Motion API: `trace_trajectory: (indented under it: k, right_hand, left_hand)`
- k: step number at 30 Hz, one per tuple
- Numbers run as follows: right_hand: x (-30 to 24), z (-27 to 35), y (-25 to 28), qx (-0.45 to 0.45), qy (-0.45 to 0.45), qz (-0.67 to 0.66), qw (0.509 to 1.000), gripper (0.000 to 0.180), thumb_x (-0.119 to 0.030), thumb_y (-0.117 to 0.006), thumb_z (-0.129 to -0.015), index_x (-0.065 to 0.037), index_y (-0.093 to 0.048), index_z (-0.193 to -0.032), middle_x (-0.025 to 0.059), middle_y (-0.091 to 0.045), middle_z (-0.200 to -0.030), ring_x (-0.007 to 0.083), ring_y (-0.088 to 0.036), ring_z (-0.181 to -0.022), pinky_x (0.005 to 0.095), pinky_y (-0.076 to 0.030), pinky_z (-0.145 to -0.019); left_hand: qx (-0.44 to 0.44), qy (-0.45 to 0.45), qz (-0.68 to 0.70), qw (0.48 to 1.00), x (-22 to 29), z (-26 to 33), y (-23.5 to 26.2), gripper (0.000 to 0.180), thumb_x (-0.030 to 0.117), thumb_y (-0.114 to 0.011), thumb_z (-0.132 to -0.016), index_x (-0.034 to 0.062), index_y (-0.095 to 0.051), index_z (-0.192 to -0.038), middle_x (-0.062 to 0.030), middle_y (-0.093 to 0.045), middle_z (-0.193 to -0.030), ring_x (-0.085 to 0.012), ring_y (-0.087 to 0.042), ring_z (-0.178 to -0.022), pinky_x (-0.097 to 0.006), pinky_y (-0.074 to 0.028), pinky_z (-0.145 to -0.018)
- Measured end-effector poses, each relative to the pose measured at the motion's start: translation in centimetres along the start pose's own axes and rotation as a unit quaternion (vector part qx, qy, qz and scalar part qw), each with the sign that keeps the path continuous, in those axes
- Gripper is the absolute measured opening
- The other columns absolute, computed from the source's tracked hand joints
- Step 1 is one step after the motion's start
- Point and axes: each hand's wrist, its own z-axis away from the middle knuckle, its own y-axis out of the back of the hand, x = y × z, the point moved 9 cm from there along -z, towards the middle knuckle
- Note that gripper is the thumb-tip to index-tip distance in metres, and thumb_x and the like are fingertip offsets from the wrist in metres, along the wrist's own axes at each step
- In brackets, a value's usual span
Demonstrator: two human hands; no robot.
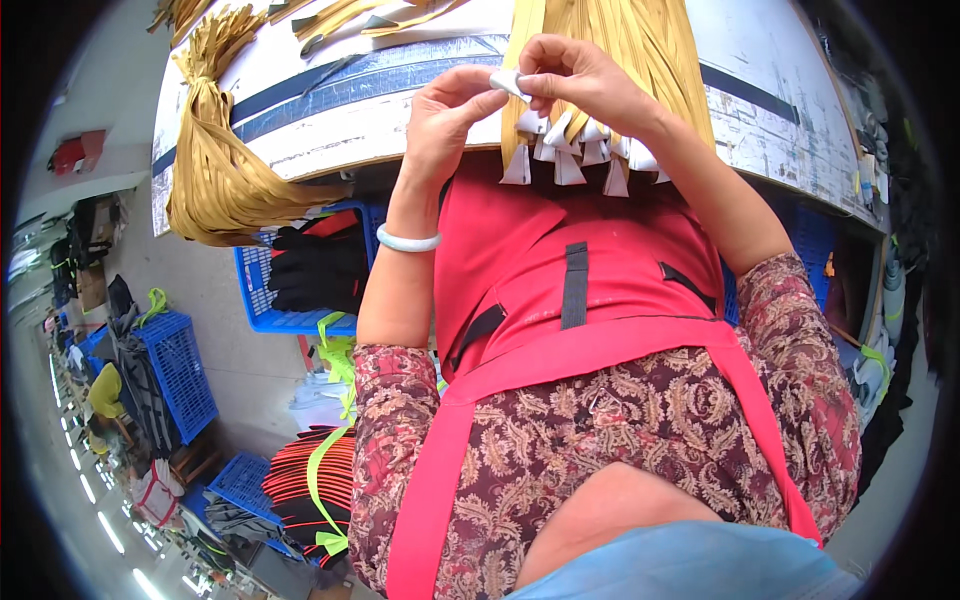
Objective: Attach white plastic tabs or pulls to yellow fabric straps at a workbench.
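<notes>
My left hand (448,112) and my right hand (590,88) meet above the table's near edge. Between their fingertips they pinch a small white tab (510,83), which looks folded or curled. Whether it is joined to a strip is hidden by the fingers. Under my right hand lies a thick bundle of mustard-yellow fabric strips (650,50), running away from me across the table. Several white end tabs (616,180) at the near ends of these strips hang over the edge, just above my red apron (530,260).
The worn white table (780,70) carries a dark blue stripe. A tied bunch of yellow strips (215,150) droops over its left corner, with loose strips (370,20) farther back. Below stands a blue crate (258,300) of black fabric pieces. Another blue crate (180,370) and stacked black-and-orange pieces (310,485) sit at left.
</notes>
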Motion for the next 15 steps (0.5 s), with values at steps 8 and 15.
trace_trajectory:
  k: [8, 15]
  right_hand:
    - [0.2, -0.5, -0.3, -0.091, -0.054, -0.004, 0.994, 0.022, -0.025, -0.067, -0.092, -0.005, -0.062, -0.099, -0.0003, -0.062, -0.082, 0.0073, -0.061, -0.073, 0.0228, -0.051, -0.069]
    - [1.5, -0.4, 0.0, -0.028, -0.028, -0.073, 0.997, 0.02, -0.024, -0.068, -0.091, -0.006, -0.063, -0.095, -0.0014, -0.061, -0.079, 0.0067, -0.06, -0.07, 0.0218, -0.05, -0.066]
  left_hand:
    - [0.026, -0.074, 0.009, 0.997, 1.1, -0.3, 0.1, 0.013, -0.001, -0.073, -0.081, -0.0006, -0.07, -0.094, -0.0083, -0.07, -0.096, -0.0143, -0.066, -0.086, -0.028, -0.053, -0.082]
    - [0.04, -0.017, -0.024, 0.999, -0.2, 0.2, 0.1, 0.018, -0.001, -0.068, -0.086, -0.0024, -0.064, -0.104, -0.0095, -0.068, -0.095, -0.0184, -0.065, -0.088, -0.03, -0.053, -0.083]
